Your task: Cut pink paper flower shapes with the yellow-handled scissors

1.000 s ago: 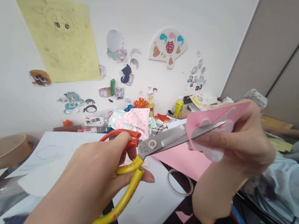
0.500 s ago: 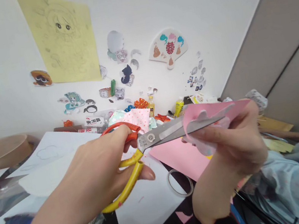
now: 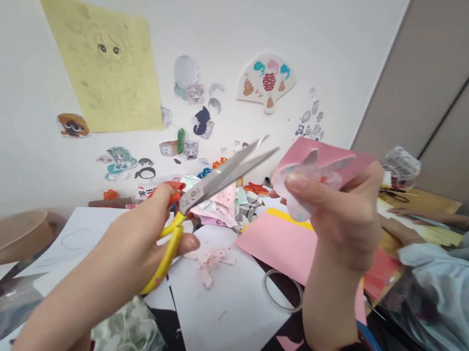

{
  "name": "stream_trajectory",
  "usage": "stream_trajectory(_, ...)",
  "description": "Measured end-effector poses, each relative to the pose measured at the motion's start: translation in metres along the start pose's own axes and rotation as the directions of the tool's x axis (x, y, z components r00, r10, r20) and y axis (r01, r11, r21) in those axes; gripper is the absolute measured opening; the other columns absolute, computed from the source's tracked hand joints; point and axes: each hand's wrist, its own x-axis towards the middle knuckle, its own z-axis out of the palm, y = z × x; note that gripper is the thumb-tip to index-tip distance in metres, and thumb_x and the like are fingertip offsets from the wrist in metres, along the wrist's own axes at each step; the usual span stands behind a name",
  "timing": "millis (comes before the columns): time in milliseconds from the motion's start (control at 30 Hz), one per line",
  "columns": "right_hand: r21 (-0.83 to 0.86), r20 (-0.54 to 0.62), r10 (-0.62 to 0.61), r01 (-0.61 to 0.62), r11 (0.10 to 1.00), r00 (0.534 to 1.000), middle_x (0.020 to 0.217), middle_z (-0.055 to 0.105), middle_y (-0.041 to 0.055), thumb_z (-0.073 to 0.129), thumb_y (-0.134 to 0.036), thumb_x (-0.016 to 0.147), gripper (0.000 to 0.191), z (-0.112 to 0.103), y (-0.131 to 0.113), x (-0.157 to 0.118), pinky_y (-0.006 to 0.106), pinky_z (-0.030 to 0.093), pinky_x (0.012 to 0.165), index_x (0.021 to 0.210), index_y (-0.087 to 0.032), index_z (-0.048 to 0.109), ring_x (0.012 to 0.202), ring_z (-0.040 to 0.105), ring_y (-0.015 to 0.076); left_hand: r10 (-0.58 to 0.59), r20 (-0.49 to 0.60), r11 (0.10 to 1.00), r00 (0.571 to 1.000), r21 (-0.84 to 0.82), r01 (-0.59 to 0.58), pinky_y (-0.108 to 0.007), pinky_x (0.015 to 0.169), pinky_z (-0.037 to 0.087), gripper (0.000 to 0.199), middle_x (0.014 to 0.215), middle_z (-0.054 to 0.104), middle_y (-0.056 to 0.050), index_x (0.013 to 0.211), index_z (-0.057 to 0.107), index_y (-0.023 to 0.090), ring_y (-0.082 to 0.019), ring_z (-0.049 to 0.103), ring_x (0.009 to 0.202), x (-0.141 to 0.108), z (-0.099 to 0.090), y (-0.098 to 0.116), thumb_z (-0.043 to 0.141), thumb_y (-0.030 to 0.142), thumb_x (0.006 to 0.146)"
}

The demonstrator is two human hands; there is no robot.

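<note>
My left hand (image 3: 149, 233) grips scissors (image 3: 193, 198) with one red and one yellow handle. Their blades point up and to the right, slightly parted, with no paper between them. On the right, my right hand (image 3: 340, 211) pinches a pink sheet (image 3: 350, 164) together with a pale, rounded cutout (image 3: 295, 198) that lies against its front. A gap separates the blade tips from the pink sheet. Below, small pale pink scraps (image 3: 208, 262) with red spots lie on a white sheet (image 3: 226, 334).
A pink sheet (image 3: 278, 246) and a ring (image 3: 282, 291) lie centre right. At left are a wooden bowl (image 3: 5, 240) and a plastic bag (image 3: 123, 346). Another person's sleeve (image 3: 432, 267) and hands are at right. Drawings and a fan (image 3: 267, 82) hang on the wall behind.
The scissors have moved left, out of the pink sheet, and tilt further upward. My right hand has shifted slightly left and down with the papers. The spotted scraps are now uncovered.
</note>
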Motion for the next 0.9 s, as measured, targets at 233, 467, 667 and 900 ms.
stream_trajectory(233,0.047,0.064,0.058,-0.061,0.997,0.996,0.053,0.038,-0.0042,0.077,-0.015,0.076,0.037,0.025,0.012,-0.004,0.034,0.053,0.062,0.049,-0.022,0.052,0.053,0.042,0.011,-0.046,-0.173,0.817,0.984,-0.574,-0.063,-0.029,0.063,0.042,0.026,0.076,0.058,-0.001,0.077,0.048,0.021,-0.015,0.054,0.071,0.004,0.027,0.023,0.062,0.04,0.089)
stream_trajectory(467,0.052,0.112,0.011,-0.016,0.999,0.994,0.057,0.053,-0.004,0.081,-0.017,0.073,0.018,0.046,0.03,-0.012,0.029,0.048,0.053,0.062,-0.024,0.069,0.057,0.051,0.0116,-0.113,-0.19,0.664,0.975,-0.745,-0.068,-0.032,0.064,0.05,0.035,0.092,0.069,-0.003,0.077,0.044,0.021,-0.015,0.061,0.072,-0.006,0.036,0.036,0.077,0.031,0.081)
stream_trajectory(667,-0.011,0.122,0.068,-0.067,0.998,0.99,0.054,0.046,-0.0034,0.084,-0.023,0.071,0.027,0.05,0.035,-0.016,0.029,0.046,0.051,0.056,-0.024,0.062,0.056,0.048,0.0132,-0.109,-0.31,0.716,0.945,-0.684,-0.142,-0.028,0.058,0.047,0.03,0.078,0.066,0.002,0.078,0.049,0.022,-0.012,0.058,0.065,-0.006,0.032,0.031,0.079,0.025,0.08)
stream_trajectory(900,-0.074,0.216,0.167,-0.154,0.985,0.962,0.056,0.051,-0.0033,0.083,-0.027,0.075,0.022,0.046,0.03,-0.013,0.027,0.041,0.048,0.061,-0.022,0.066,0.054,0.046,0.0114,-0.055,-0.426,0.861,0.903,-0.478,-0.173,-0.03,0.057,0.043,0.03,0.075,0.064,0.002,0.077,0.048,0.023,-0.011,0.048,0.061,-0.009,0.031,0.03,0.077,0.029,0.084)
